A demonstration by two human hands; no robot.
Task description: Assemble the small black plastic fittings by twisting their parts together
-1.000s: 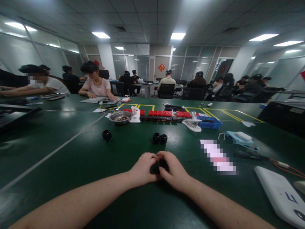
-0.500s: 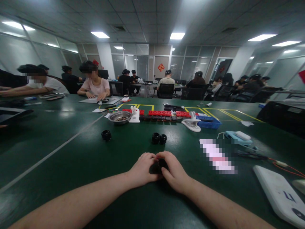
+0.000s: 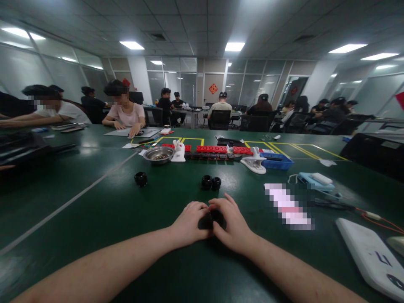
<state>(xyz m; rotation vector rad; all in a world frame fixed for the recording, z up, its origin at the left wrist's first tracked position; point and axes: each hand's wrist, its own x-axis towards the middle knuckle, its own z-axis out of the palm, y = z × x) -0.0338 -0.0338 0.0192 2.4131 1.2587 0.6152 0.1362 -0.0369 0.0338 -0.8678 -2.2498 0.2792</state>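
The dark green worktop [image 3: 104, 219] fills the lower view, crossed by a pale line left of the hands. Both bare forearms come in from the bottom edge and meet near its middle. The left hand [image 3: 189, 223] lies knuckles up, wrist on the surface, its fingers curled inward and pressed against a small black round part [image 3: 211, 219]. The right hand [image 3: 232, 225] faces it from the other side, thumb and forefinger pinching the same part while its other fingers lift and spread a little above it. The part sits on the worktop between the two hands, mostly hidden by them.

Beyond the hands, two small black ring-shaped parts [image 3: 211, 182] lie touching each other, and a third single black ring part [image 3: 140, 179] lies well to their left. Farther beyond the pair stand a round steel bowl [image 3: 158, 155] and a row of red blocks [image 3: 217, 149]. A white flat rectangular device [image 3: 372, 254] lies far right of the hands.
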